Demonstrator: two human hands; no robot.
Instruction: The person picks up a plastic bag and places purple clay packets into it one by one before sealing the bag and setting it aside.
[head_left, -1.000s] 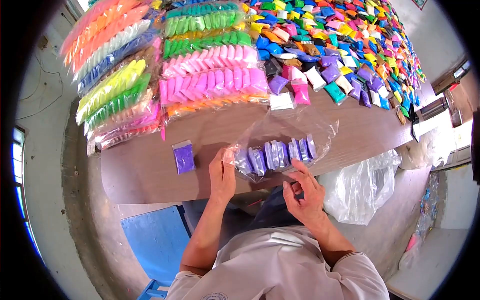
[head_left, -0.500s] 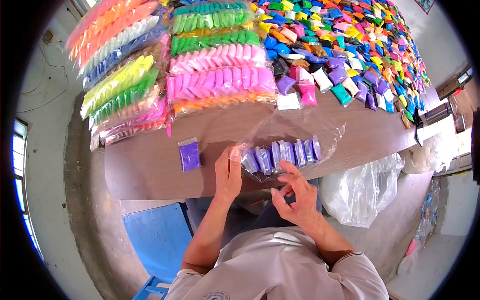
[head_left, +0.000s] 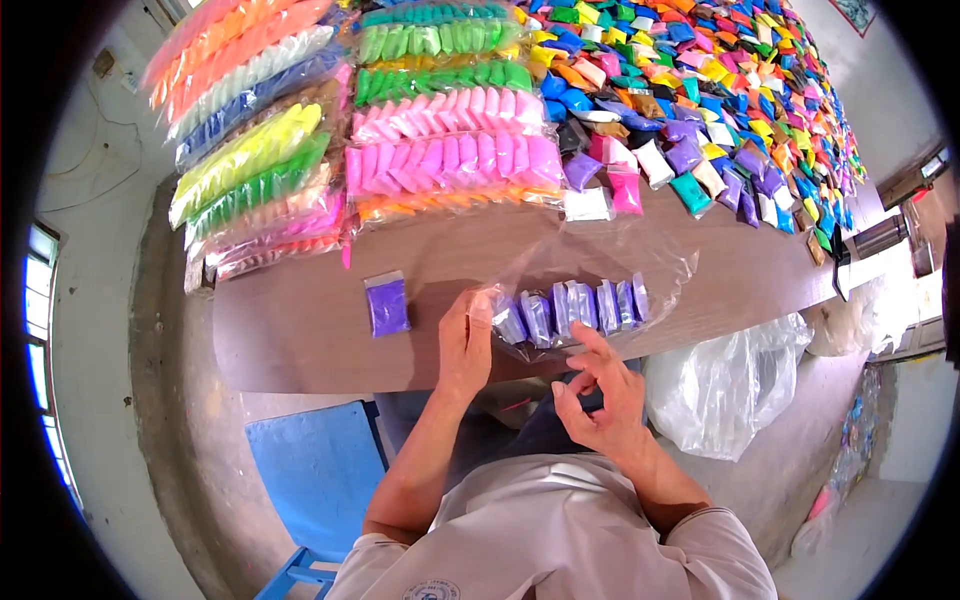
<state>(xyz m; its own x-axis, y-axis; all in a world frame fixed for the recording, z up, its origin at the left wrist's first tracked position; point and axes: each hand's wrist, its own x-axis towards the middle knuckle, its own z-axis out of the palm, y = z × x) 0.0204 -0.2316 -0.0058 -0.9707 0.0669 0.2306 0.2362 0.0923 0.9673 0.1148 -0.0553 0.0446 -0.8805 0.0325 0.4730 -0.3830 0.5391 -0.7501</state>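
A clear plastic bag [head_left: 672, 287] lies near the front edge of the table, with a row of several small purple packets [head_left: 607, 305] standing on edge inside it. My left hand [head_left: 466, 342] is upright at the bag's left end, its fingers closed on the plastic beside the first packet. My right hand [head_left: 603, 395] is in front of the row, index finger stretched toward the bag's near side and the thumb apart from it; nothing is in that hand. One separate purple packet [head_left: 387, 305] lies flat on the table to the left of my left hand.
Filled bags of pink packets [head_left: 455, 165] and others in several colours are stacked at the back left of the table [head_left: 290, 340]. A large heap of loose coloured packets [head_left: 690, 90] covers the back right. A blue chair [head_left: 315, 470] stands below left, a big clear plastic sack [head_left: 725, 390] at right.
The whole view has shifted slightly, moving the table and its contents a little to the right. Both hands keep nearly the same pose at the bag.
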